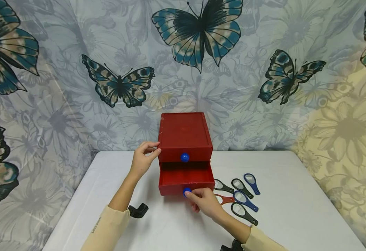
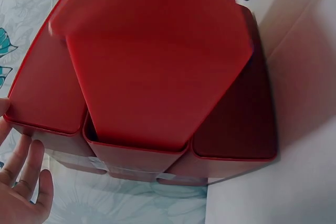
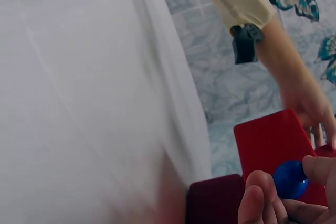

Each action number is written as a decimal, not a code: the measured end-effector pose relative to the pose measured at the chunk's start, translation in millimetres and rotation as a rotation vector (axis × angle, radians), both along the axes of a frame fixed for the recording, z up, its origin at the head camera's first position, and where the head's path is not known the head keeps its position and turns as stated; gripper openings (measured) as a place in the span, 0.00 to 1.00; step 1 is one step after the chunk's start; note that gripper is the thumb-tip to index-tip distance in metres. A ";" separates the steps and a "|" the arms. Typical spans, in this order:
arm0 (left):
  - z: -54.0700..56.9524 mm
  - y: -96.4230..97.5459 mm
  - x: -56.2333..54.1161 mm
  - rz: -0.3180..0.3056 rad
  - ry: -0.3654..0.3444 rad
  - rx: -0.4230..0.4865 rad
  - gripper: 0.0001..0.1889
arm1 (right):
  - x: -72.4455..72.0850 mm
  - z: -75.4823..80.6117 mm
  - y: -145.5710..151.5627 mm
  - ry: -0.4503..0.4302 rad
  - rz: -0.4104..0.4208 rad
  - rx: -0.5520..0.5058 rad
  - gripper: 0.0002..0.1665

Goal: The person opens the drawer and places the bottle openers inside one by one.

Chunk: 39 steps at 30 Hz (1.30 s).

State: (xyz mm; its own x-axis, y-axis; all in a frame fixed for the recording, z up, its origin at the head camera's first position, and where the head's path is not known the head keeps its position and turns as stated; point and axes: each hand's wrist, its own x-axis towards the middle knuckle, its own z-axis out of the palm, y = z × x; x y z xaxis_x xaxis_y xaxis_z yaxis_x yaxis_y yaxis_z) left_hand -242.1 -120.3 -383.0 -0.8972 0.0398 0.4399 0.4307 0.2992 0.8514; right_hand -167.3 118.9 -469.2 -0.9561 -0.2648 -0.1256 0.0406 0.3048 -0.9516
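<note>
A red two-drawer box (image 1: 184, 130) stands on the table, each drawer front carrying a round blue knob. Its upper drawer is closed; the lower drawer (image 1: 170, 189) is pulled part way out, its red inside showing. With thumb and fingers, my right hand (image 1: 206, 203) pinches the lower drawer's blue knob (image 3: 290, 179). At the box's upper left edge, my left hand (image 1: 142, 158) touches the side with its fingertips. In the left wrist view its fingers (image 2: 32, 169) are spread loosely beside the box's corner.
Several magnifying glasses lie right of the box, among them a blue one (image 1: 246, 201), a black one (image 1: 244, 213) and a red one (image 1: 228, 199), partly behind my right hand. The white table (image 1: 295, 209) meets a butterfly-patterned cloth (image 1: 233, 104) at the back.
</note>
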 end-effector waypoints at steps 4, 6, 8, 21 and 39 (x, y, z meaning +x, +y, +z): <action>-0.6 0.6 -2.3 0.017 -0.013 0.007 0.12 | 10.6 0.0 1.1 0.017 0.045 0.016 0.24; -1.2 1.4 -3.7 0.027 -0.024 0.011 0.11 | 16.1 -0.4 1.1 0.023 0.066 0.030 0.24; -1.7 2.1 -5.0 0.036 -0.038 0.017 0.11 | 21.5 -0.5 0.8 0.030 0.077 0.040 0.24; 1.1 8.5 -4.1 0.100 0.032 0.017 0.07 | 42.7 -7.1 -1.9 0.081 0.065 0.065 0.23; -0.4 9.9 -3.6 0.090 -0.001 0.055 0.08 | 50.6 -14.8 -3.7 0.046 0.049 0.031 0.23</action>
State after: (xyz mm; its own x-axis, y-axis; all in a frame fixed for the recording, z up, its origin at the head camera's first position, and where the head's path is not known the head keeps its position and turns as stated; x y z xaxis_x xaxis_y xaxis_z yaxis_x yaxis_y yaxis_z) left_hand -245.7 -110.4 -383.4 -0.8965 -0.0656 0.4383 0.4032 0.2894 0.8681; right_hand -116.7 115.2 -484.0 -0.9471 -0.3077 -0.0908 -0.0183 0.3345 -0.9422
